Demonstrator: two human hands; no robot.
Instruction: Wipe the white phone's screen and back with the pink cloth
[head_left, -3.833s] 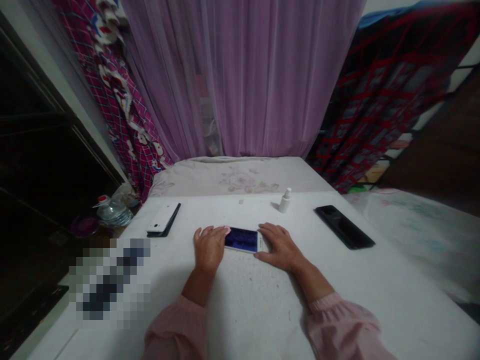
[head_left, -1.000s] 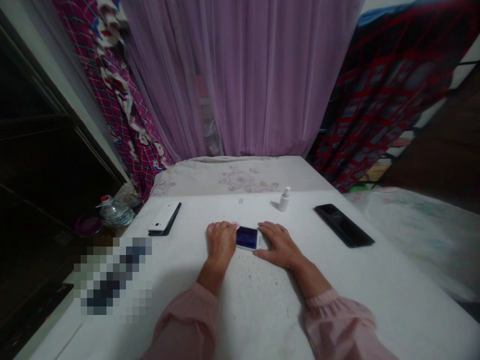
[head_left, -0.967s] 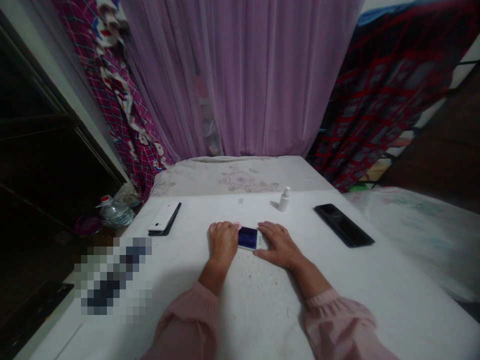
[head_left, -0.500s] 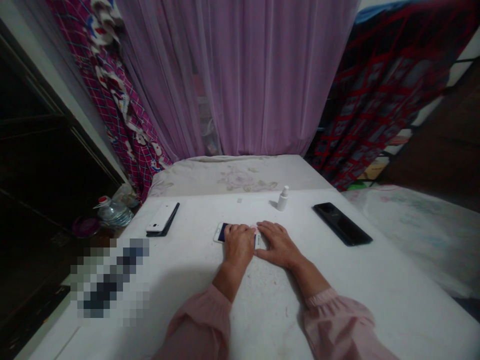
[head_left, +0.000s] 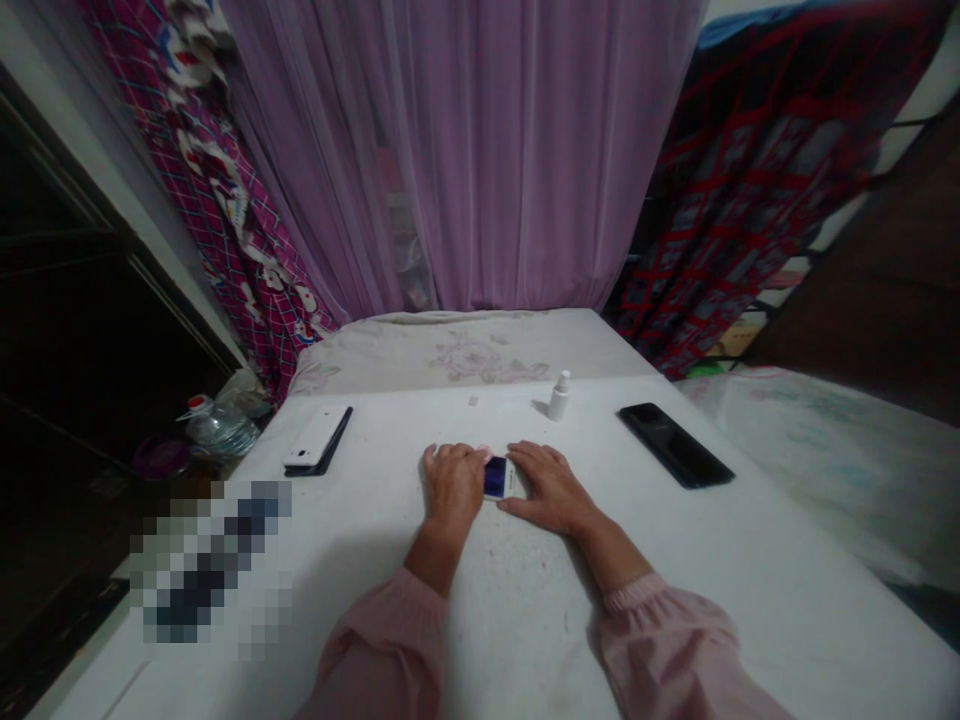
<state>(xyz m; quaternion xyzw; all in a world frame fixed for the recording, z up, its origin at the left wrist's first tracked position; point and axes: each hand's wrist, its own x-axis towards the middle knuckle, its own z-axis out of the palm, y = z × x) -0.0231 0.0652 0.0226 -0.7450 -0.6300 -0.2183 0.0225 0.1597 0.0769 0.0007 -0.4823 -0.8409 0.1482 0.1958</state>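
Note:
A white smartphone [head_left: 496, 478] lies sideways on the white tabletop, its lit bluish screen facing up. My left hand [head_left: 454, 482] covers the phone's left part, palm down, pressing a small pink cloth [head_left: 486, 454] against it. Only a bit of the cloth shows beside my fingers; the rest is hidden. At the phone's right end, my right hand [head_left: 551, 488] grips the edges, thumb on the near side and fingers on the far side.
A small white spray bottle [head_left: 559, 397] stands behind my right hand. To the right lies a large black phone [head_left: 675, 445]. On the left, a white phone [head_left: 319, 438] rests on a dark one, near a blurred-out item [head_left: 217, 565]. A tiny pale square [head_left: 473, 401] lies farther back.
My left hand has slid left along the phone with the pink cloth, uncovering the right part of the screen. The right hand stays at the phone's right end.

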